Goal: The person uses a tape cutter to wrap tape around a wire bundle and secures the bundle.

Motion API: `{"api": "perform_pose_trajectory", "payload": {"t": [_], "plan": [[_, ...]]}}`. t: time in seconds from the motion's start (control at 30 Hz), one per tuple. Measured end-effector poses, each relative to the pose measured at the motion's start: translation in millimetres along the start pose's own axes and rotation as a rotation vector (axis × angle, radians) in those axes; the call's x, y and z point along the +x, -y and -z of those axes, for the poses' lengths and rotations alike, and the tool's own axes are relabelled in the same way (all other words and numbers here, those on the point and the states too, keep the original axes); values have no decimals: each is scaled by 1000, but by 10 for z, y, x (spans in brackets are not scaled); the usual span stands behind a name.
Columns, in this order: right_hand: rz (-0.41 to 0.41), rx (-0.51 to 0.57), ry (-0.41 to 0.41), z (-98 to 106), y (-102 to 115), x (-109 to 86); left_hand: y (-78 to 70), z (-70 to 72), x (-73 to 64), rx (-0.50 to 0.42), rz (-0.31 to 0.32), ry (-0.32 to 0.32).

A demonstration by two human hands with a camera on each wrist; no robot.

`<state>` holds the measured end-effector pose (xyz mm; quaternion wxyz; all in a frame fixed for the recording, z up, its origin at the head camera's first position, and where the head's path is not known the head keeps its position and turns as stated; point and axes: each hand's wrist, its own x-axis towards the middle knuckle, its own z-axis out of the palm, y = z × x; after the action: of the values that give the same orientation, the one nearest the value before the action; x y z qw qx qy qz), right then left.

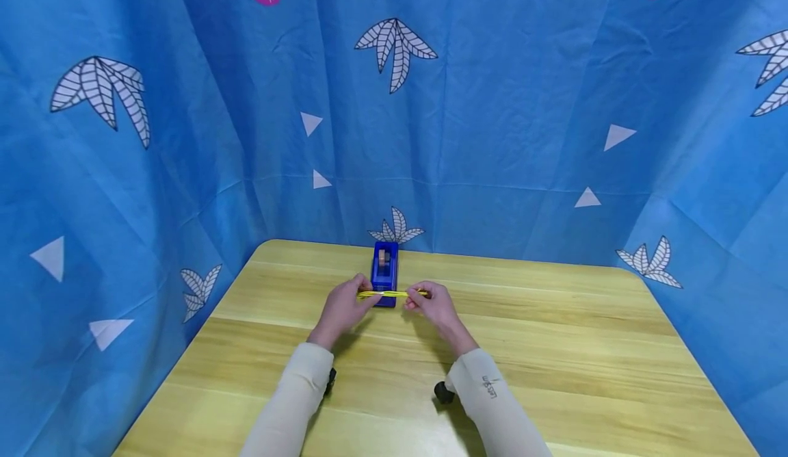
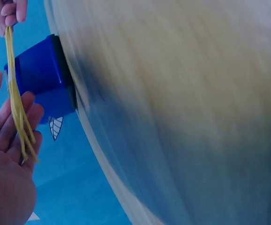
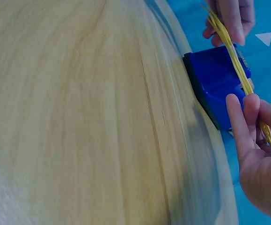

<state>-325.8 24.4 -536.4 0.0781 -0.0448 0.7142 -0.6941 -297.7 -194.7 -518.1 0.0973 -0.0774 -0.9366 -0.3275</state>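
Note:
A bundle of thin yellow strands (image 1: 394,293) stretches sideways between both hands, in front of a blue tape dispenser (image 1: 384,269). My left hand (image 1: 346,306) holds the bundle's left part, its fingers behind the strands and the thumb near a pale band around them. In the left wrist view, loose strand ends (image 2: 27,136) fan out across the left fingers (image 2: 9,126). The right hand (image 1: 436,304) pinches the other end, where the strands form a loop (image 3: 267,133). A small roll (image 1: 384,258) sits in the dispenser.
The wooden table (image 1: 523,347) carries the dispenser near its back edge. Blue patterned curtain (image 1: 492,135) hangs behind and at both sides. A black wrist device (image 1: 443,393) shows at the right sleeve (image 1: 492,395).

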Motion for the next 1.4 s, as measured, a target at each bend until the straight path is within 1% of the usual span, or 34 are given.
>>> {"api": "perform_pose_trajectory", "payload": {"t": [0.13, 0.23, 0.3, 0.43, 0.57, 0.7, 0.77, 0.83, 0.9, 1.0, 1.13, 1.2, 1.27, 1.4], "plan": [[6, -9, 12, -13, 21, -9, -20, -11, 24, 7, -20, -13], [6, -22, 26, -22, 39, -20, -16, -9, 31, 25, -22, 2], [7, -32, 32, -28, 46, -25, -8, -8, 34, 20, -22, 16], [8, -39, 29, -37, 45, -18, 7, -12, 41, -33, -10, 31], [13, -45, 26, -44, 27, -2, 15, -18, 49, -92, 13, 20], [10, -43, 25, -49, 6, 12, 35, -34, 60, -115, 5, 3], [8, -64, 17, -50, -1, 11, 48, -45, 67, -128, 0, 0], [21, -136, -2, -42, -4, 8, 59, -57, 73, -146, -2, 1], [61, -240, -24, -32, 4, 2, 60, -64, 73, -165, -6, 3], [194, -485, -53, -29, 40, 6, 58, -78, 72, -181, -15, 6], [438, -811, -68, -78, 101, 5, 61, -94, 75, -190, -17, 11], [532, -933, -55, -116, 125, -5, 67, -99, 76, -188, -30, 12], [609, -1021, -34, -150, 133, -11, 71, -103, 77, -194, -32, 21], [647, -1108, 3, -219, 142, -24, 88, -114, 86, -209, -42, 25]]}}
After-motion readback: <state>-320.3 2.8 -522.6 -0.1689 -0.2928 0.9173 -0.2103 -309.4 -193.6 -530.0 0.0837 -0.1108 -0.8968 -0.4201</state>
